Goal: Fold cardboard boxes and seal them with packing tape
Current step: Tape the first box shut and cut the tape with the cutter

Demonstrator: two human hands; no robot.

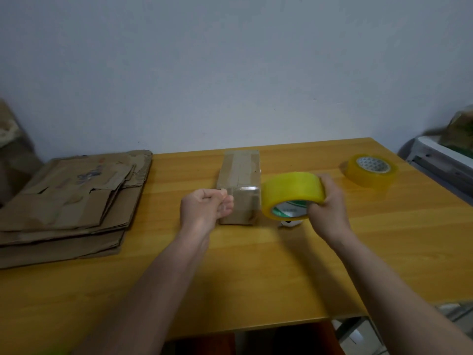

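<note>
Head view: your right hand (329,201) grips the tape roll (291,194) beside the folded box (240,187) at table centre. Your left hand (204,207), fingers curled, appears to pinch the tape's free end against the box; sealing is under way. Next, press the strip flat.

Matt brown cardboard box (240,185), glossy yellow tape roll (291,193), smooth wooden table (256,272)
</note>
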